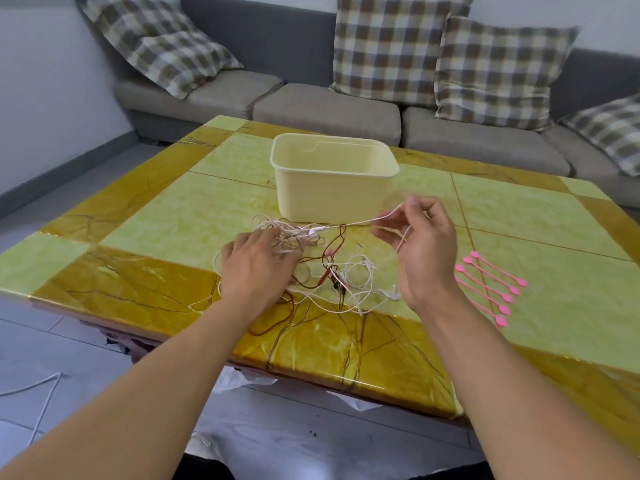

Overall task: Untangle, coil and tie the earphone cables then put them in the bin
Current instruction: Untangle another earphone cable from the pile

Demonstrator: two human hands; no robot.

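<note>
Tabletop [207, 202]: right fingers [412, 206] pinching white cable [363, 221], left fingers [273, 237] on tangle [311, 258].

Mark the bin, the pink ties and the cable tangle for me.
bin [332, 192]: head view, on its near front wall.
pink ties [491, 287]: head view, on the middle tie of the row.
cable tangle [356, 271]: head view, on the white loops between the hands.

Marbled table [145, 216] bears bin [332, 188], tangled cables [346, 275], pink ties [491, 289].
</note>
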